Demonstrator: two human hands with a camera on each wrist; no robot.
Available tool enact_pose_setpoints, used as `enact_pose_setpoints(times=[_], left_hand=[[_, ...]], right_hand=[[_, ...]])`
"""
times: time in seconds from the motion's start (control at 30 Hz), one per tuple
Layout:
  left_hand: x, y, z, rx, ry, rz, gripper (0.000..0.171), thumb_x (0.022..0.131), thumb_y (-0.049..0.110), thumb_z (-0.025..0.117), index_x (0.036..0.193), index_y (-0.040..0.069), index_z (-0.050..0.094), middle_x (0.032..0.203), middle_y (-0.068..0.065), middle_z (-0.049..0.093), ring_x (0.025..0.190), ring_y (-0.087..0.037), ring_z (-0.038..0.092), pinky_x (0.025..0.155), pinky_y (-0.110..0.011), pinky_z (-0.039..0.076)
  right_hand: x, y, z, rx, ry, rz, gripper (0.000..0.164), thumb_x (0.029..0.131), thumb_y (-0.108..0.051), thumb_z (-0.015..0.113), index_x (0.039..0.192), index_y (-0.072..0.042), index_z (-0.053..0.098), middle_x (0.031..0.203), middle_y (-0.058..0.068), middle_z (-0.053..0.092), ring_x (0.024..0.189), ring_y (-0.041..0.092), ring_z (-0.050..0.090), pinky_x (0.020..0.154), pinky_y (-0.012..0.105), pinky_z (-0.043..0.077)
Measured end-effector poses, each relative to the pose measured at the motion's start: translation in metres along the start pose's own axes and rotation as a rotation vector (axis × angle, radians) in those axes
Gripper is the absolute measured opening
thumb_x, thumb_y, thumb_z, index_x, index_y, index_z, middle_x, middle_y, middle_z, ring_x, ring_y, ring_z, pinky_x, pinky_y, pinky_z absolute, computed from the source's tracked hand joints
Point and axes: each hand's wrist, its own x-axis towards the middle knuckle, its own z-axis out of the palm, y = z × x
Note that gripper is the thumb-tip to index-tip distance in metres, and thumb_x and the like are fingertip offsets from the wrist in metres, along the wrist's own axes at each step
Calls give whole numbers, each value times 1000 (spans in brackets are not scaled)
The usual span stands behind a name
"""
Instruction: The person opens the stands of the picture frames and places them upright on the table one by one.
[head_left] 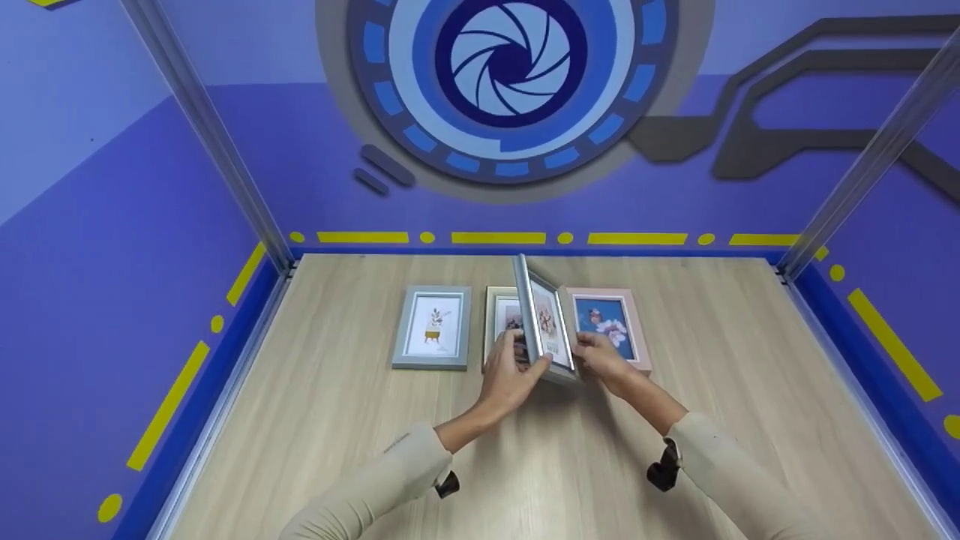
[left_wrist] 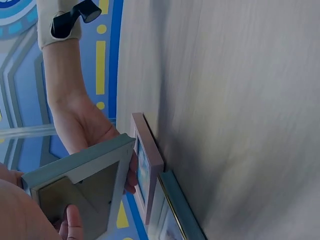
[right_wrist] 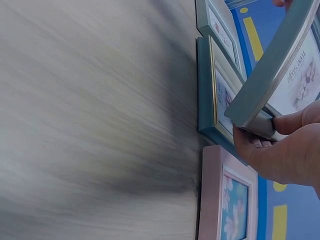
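Observation:
Both hands hold a silver-grey picture frame (head_left: 546,319) up off the table, tilted nearly on edge, with a floral print on its front. My left hand (head_left: 510,379) grips its near left side, thumb at the front and fingers behind. At the opposite edge, my right hand (head_left: 602,358) pinches the rim between thumb and fingers, as the right wrist view shows. The dark backing (left_wrist: 95,187) faces the left wrist camera. Partly hidden beneath it lies a gold-edged frame (right_wrist: 212,90). A pink frame (head_left: 641,330) with a blue flower picture lies beside the right hand.
Left of the gold-edged frame lies a blue-grey frame (head_left: 463,330) with a plant-pot print. These frames form a row on the wooden table (head_left: 337,420). A purple wall (head_left: 277,165) rises behind, with metal posts (head_left: 217,135) at the corners.

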Motion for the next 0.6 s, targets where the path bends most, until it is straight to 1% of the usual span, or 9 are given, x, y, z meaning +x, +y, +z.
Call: enact_pose_setpoints(times=[0.07, 0.17, 0.27, 0.33, 0.43, 0.5, 0.57, 0.6], left_hand=[[-2, 3, 1, -6, -9, 16, 47, 89, 28, 73, 126, 6, 55, 115, -9, 61, 97, -28, 61, 77, -25, 50], [-2, 8, 3, -13, -42, 47, 48, 91, 30, 73, 127, 7, 52, 118, -9, 58, 95, -22, 59, 77, -24, 50], [-3, 12, 6, -14, -85, 71, 51, 92, 33, 73, 130, 9, 49, 123, -9, 55, 97, -17, 55, 80, -25, 49], [-4, 13, 8, -23, -115, 87, 54, 92, 35, 73, 132, 11, 48, 127, -9, 54, 103, -18, 56, 84, -27, 49], [-5, 13, 9, -58, -161, 116, 54, 94, 36, 71, 136, 12, 46, 134, -10, 52, 113, -24, 57, 92, -34, 54], [-5, 11, 10, -88, -188, 144, 51, 97, 34, 67, 137, 11, 47, 139, -12, 50, 119, -28, 57, 96, -39, 56], [-5, 9, 11, -119, -215, 172, 48, 100, 32, 63, 139, 10, 47, 143, -15, 49, 124, -32, 56, 97, -41, 57], [-5, 8, 12, -127, -226, 183, 46, 101, 31, 61, 140, 10, 47, 145, -15, 48, 126, -34, 55, 97, -39, 57]], right_hand=[[-1, 0, 2, 32, -35, 0, 45, 105, -5, 39, 145, 15, 39, 117, 12, 63, 95, 14, 58, 79, 26, 51], [-2, 0, 2, 102, -70, 9, 43, 105, -5, 37, 144, 13, 39, 113, 8, 62, 97, 15, 57, 80, 28, 51], [-4, 1, 3, 174, -95, 15, 37, 104, -2, 35, 137, 12, 42, 105, 4, 61, 94, 14, 58, 80, 27, 52], [-5, 2, 3, 215, -115, 20, 31, 103, -1, 37, 131, 10, 44, 101, 2, 63, 92, 12, 60, 80, 27, 53], [-8, 4, 4, 252, -140, 28, 27, 103, -2, 39, 127, 9, 46, 97, 0, 65, 90, 11, 63, 80, 27, 55], [-8, 5, 5, 265, -153, 26, 31, 103, -2, 40, 130, 12, 46, 97, 0, 67, 91, 11, 63, 81, 27, 56], [-9, 6, 5, 268, -152, 25, 36, 102, -2, 39, 134, 13, 44, 99, -1, 67, 93, 10, 63, 82, 27, 55], [-9, 6, 5, 269, -145, 25, 37, 101, -2, 39, 135, 13, 44, 100, -1, 67, 93, 10, 63, 82, 27, 55]])
